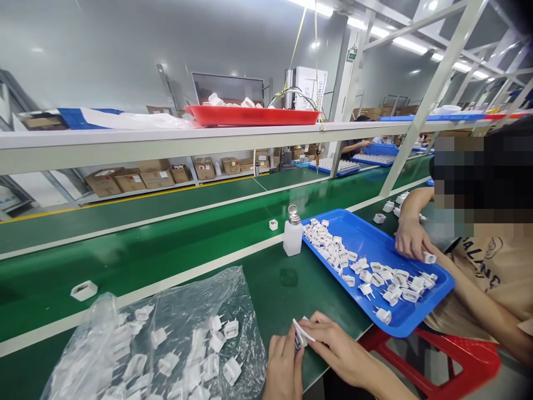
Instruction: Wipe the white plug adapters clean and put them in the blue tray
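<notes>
Near the bench edge, my left hand (283,361) is closed round a small white plug adapter (298,340), mostly hidden by the fingers. My right hand (339,345) pinches a folded white piece of cloth or paper (306,331) against the adapter. To the left lies a clear plastic bag (225,283) with many white plug adapters (168,364) in it. A blue tray (353,222) at the right holds more such adapters (333,244). Beside that tray stands a white pump-top bottle (293,238).
A co-worker's hand (412,239) holds an adapter over the blue tray. White housings (84,290) lie on the green belt (166,233) beyond the bench's pale strip. Overhead, a shelf (145,147) carries a red tray (254,116). A red stool (449,361) stands at the right.
</notes>
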`<state>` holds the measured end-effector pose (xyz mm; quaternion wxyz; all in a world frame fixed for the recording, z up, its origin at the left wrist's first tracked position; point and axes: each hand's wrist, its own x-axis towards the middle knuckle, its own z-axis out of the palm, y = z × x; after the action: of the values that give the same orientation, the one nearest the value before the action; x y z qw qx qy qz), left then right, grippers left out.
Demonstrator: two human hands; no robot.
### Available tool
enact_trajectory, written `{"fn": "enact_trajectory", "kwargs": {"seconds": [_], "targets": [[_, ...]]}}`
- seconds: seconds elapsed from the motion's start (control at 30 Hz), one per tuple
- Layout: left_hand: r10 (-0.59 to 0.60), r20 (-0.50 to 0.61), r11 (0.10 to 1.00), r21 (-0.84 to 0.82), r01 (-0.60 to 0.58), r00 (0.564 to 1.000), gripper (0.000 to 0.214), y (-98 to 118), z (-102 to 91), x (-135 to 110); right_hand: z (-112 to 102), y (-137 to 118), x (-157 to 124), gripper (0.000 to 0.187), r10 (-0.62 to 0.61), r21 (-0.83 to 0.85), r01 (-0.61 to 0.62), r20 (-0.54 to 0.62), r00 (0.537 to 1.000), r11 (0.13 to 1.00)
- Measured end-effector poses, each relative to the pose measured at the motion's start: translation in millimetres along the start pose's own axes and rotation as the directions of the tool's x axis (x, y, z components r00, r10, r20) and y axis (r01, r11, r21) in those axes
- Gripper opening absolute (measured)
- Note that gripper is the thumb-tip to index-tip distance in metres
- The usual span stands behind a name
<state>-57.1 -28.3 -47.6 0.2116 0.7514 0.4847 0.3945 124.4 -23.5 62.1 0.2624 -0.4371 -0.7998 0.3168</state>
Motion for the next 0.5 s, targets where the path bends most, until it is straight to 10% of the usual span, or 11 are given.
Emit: {"fn": "enact_trajectory", "kwargs": {"seconds": [0.3,0.5], "targets": [[-0.018,-0.026,1.000,0.011,0.018,1.000,0.037,1.2,-4.5,0.4,9.0,13.1,-20.5,0.044,-0.140,-0.202,0.139,0.010,0.990,0.969],[0.097,-0.054,0.980,0.181,-0.086,0.994,0.052,-10.4,-7.8,6.6,50.9,63.3,-22.0,0.039,-0.520,-0.597,0.349,-0.136,0.843,0.723]]}}
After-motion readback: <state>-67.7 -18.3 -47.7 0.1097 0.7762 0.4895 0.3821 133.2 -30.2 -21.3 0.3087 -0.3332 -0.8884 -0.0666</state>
